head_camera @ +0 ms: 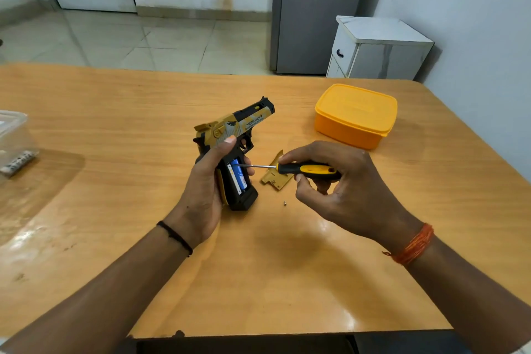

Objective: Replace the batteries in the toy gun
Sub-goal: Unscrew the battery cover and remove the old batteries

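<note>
**Screwdriver tip at open battery bay of toy gun**

Near the surface's front edge, the left hand (205,192) is seen gripping the toy gun (234,149), fingers wrapped around the grip, thumb laid along the slide. The gun is held above the middle of the surface (115,129), barrel pointed toward the far right corner. A blue battery (239,175) is exposed in the open grip. The screwdriver (301,169) is pinched by the right hand (339,184), fingers curled on the black-yellow handle, tip touching the battery bay. The removed cover (275,174) and a small screw (285,203) lie below the right hand. An orange lidded box (356,116) sits toward the far right corner. A clear container (14,141) sits at the left edge.
</note>
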